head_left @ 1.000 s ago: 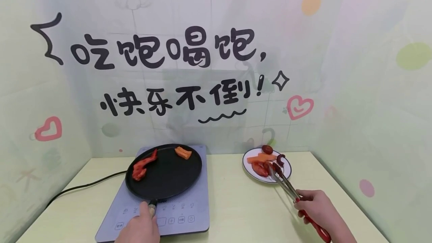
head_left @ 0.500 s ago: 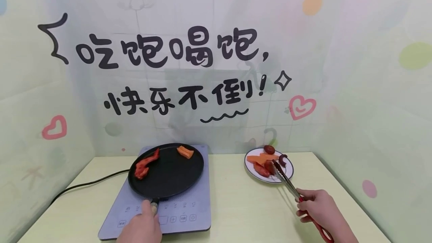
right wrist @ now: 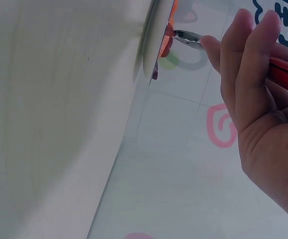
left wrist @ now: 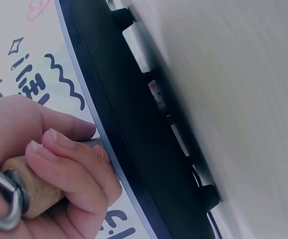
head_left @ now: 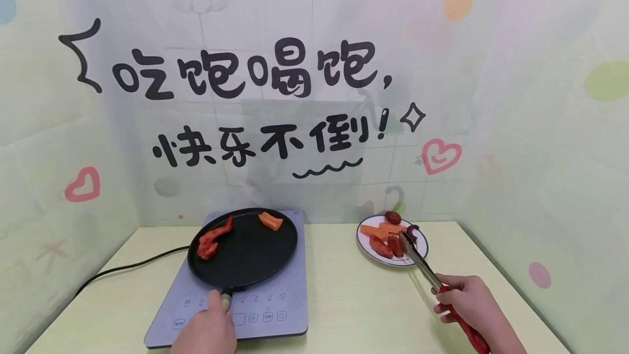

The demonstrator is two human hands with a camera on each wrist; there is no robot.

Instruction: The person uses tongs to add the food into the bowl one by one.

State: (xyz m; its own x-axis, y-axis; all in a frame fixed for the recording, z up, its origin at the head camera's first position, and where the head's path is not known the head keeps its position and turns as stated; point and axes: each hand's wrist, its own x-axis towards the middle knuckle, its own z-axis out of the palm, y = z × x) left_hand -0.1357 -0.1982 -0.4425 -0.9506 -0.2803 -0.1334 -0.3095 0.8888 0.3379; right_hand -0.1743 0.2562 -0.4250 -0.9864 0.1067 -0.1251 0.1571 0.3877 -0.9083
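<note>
My left hand point(head_left: 206, 328) grips the frying pan's wooden handle point(left wrist: 39, 191), which ends in a metal ring. The black frying pan point(head_left: 245, 255) sits on an induction cooker point(head_left: 265, 324). A red chicken wing point(head_left: 208, 242) lies at the pan's left and an orange strip-like piece point(head_left: 270, 220) at its far right. In my right hand point(head_left: 467, 299) are metal tongs point(head_left: 426, 270) with red handles, fingers wrapped round them. Their tips, close together, reach a reddish-brown piece point(head_left: 395, 246) on the white plate point(head_left: 366, 249). Beside it lie a red piece point(head_left: 380, 246) and orange strips point(head_left: 374, 231).
Also on the plate are a dark red oval piece point(head_left: 392, 217) at the back and a purplish curled piece point(head_left: 413, 232) at the right. A black cord point(head_left: 132, 266) runs left from the cooker across the pale table point(head_left: 339, 299). A printed backdrop stands behind.
The tongs' arms have drawn together over the reddish-brown piece, after standing further apart. My left hand keeps its hold on the pan handle. The head view has shifted slightly.
</note>
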